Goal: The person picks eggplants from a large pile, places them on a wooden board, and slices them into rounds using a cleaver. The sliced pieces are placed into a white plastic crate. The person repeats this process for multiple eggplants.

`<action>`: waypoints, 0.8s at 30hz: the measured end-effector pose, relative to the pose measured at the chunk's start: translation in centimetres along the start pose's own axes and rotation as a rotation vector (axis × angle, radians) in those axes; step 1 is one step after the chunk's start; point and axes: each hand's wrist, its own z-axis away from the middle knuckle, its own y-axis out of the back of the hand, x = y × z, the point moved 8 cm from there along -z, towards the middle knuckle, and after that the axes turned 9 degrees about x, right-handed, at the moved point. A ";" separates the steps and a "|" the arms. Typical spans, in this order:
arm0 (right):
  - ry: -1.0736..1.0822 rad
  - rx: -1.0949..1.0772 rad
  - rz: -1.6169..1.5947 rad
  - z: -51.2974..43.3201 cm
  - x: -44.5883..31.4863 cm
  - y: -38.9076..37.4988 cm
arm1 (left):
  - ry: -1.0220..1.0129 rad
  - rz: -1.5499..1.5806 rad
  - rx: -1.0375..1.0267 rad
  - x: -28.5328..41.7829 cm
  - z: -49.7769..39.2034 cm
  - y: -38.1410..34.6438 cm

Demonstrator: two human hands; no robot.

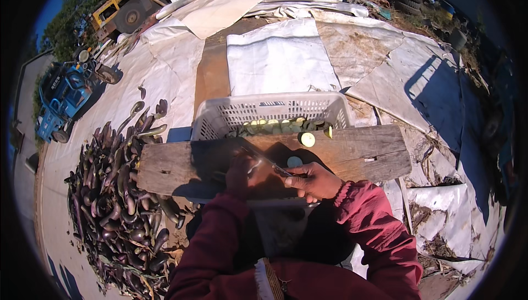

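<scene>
My right hand [315,181] grips a knife [272,164] by its handle, and the thin blade points up and left over a weathered wooden plank [367,147]. Close to the blade's far part is my left hand [238,174], low over the plank in deep shadow. A pale streak shows at its fingers; whether it holds something is hard to tell. One round, pale slice [308,139] lies near the plank's far edge, with another slice [328,132] tilted at that edge. A shaded slice [294,161] rests just beyond my right hand.
The plank lies across a white plastic crate [272,101] that holds many cut slices [284,126]. To the left is a large heap of purple eggplants [119,201]. White sheets [280,58] cover the ground beyond. A blue three-wheeled vehicle [68,89] and a yellow loader [123,3] stand farther off.
</scene>
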 end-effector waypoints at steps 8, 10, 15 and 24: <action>-0.035 -0.029 -0.020 0.5 0.4 0.5 | -0.013 -0.007 -0.008 0.5 -0.5 0.0; -0.072 -0.033 0.003 1.4 -0.4 0.6 | 0.009 0.004 -0.017 0.2 -0.4 0.0; -0.048 -0.039 0.005 2.9 -1.3 0.8 | 0.094 0.025 -0.074 0.0 -0.4 -0.2; 0.005 -0.040 0.077 1.5 -1.2 0.1 | 0.097 0.016 -0.107 0.5 -0.6 -0.5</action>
